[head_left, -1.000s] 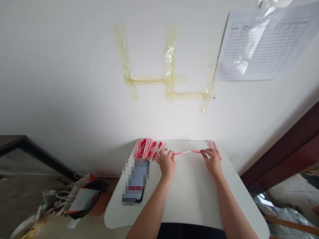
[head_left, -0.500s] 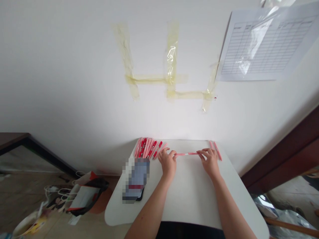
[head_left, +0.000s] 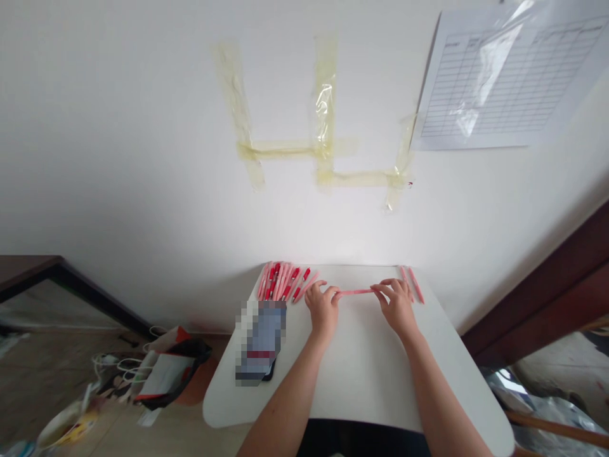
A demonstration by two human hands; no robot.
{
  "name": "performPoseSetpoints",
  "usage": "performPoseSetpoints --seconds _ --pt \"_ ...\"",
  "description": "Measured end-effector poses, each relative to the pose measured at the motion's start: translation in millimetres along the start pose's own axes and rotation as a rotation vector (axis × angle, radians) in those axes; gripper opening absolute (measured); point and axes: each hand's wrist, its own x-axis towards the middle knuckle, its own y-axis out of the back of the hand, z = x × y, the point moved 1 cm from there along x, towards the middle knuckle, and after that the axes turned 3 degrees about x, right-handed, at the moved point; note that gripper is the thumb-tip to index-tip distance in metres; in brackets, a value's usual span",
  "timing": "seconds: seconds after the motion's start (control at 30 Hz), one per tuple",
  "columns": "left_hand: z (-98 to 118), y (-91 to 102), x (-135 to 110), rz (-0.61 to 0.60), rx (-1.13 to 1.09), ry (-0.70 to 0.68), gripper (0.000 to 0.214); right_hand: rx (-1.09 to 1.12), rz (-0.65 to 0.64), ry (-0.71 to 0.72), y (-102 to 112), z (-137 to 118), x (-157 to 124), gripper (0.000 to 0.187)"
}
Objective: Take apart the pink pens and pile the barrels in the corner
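Two hands above a white table (head_left: pixel 314 406), both low and half closed. One pink pen (head_left: pixel 354 292) level between them, its right end pinched in the fingers of the right hand (head_left: pixel 397 308), its left end against the curled fingertips (head_left: pixel 332 291) of the left hand (head_left: pixel 323 310), so held from both sides. Beyond and left of that hand, a tight row of pink pens with red parts (head_left: pixel 280 282) along the table's far edge, roughly ten, too packed for an exact count. Two more pens (head_left: pixel 412 284) just beyond the right hand, near the far right corner. One pixelated object (head_left: pixel 261 343), too blurred to name, flat near the table's left edge, just below the row. On the wall (head_left: pixel 143 190), five strips of yellowed tape (head_left: pixel 325 101) and one ruled sheet (head_left: pixel 504 76) under clear plastic. One bag (head_left: pixel 171 374) on the floor, left of the table.
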Motion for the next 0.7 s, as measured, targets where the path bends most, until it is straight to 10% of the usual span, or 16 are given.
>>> performPoseSetpoints --seconds 0.7 --pt "4.2 3.3 3.5 0.017 -0.093 0.003 0.009 0.335 -0.018 -0.171 -1.0 3.6 3.1 0.039"
